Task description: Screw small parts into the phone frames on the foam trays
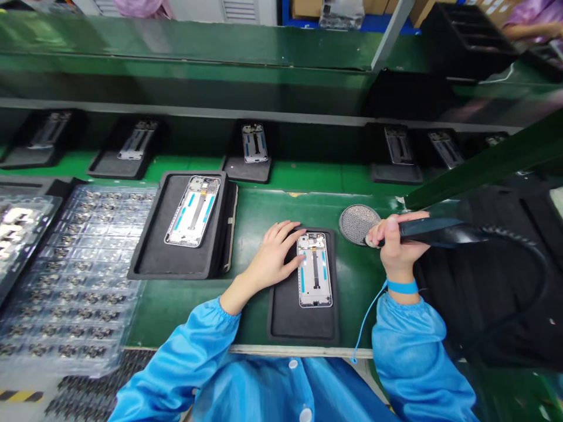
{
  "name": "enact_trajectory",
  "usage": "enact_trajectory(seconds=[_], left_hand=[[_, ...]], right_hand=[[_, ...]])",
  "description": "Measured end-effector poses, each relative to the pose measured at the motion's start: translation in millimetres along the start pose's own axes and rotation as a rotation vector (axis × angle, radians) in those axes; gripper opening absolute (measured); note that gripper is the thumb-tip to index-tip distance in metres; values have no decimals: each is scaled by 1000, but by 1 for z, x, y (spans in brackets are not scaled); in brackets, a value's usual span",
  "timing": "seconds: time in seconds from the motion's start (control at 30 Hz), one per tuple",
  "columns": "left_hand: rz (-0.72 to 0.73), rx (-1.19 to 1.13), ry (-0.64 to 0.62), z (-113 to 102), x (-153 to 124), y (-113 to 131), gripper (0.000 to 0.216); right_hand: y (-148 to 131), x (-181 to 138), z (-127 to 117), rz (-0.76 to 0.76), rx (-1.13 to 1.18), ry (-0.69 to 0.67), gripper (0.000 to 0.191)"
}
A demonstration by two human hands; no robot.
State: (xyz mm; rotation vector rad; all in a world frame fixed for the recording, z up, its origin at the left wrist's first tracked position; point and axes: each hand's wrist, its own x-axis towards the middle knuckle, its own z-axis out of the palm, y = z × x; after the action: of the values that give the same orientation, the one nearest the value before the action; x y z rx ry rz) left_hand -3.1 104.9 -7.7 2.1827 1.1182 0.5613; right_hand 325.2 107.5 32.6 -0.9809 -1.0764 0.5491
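Note:
A phone frame (315, 269) with blue strips and a dark central ribbon lies on a black foam tray (281, 319) in front of me. My left hand (278, 253) reaches over the tray, fingers spread, its thumb and fingertips at the phone's left and upper-left edge. Out to the right, my right hand (398, 240) is wrapped around a black electric screwdriver (444, 232) with a coiled cable. The screwdriver's front end, largely hidden by my fingers, is at the rim of a round dish (358, 223) with a grainy grey surface.
Another phone frame (193, 211) lies on stacked foam trays (147, 252) at left. Clear plastic trays (83, 275) of small parts stand farther left. Several foam trays with phones line the green conveyor (303, 173). A green post (484, 155) slants across the right. A blue wrist cord hangs from my right wrist.

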Motion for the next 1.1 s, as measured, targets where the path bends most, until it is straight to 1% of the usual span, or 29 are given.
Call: enact_trajectory(seconds=[0.03, 0.1, 0.17, 0.23, 0.33, 0.43, 0.5, 0.6, 0.77, 0.97, 1.1], left_hand=[[-15, -24, 5, 1, 1, 3, 58], [-89, -60, 31, 4, 6, 10, 52], [-182, -79, 55, 6, 14, 17, 47], [-246, -90, 61, 6, 21, 23, 47], [-278, -103, 49, 6, 27, 29, 47], [-274, -108, 38, 5, 27, 33, 43], [-269, -110, 32, 6, 26, 34, 43], [-260, -117, 26, 7, 27, 37, 45], [-248, -127, 22, 7, 27, 38, 43], [-250, -119, 19, 7, 27, 39, 42], [-254, -102, 15, 8, 27, 39, 43]], right_hand=[[-4, 1, 2, -18, -2, -3, 55], [-16, 3, 10, -60, 29, 3, 51], [-29, 3, 27, -93, 96, 7, 49], [-37, 0, 49, -94, 164, -13, 48], [-36, -8, 85, -27, 227, -106, 48], [-23, -16, 106, 49, 245, -188, 52], [-16, -19, 111, 73, 239, -202, 53], [-11, -21, 110, 84, 222, -202, 52], [-13, -22, 106, 87, 201, -215, 54], [-12, -22, 108, 92, 212, -227, 56], [-8, -24, 112, 113, 203, -273, 54]])
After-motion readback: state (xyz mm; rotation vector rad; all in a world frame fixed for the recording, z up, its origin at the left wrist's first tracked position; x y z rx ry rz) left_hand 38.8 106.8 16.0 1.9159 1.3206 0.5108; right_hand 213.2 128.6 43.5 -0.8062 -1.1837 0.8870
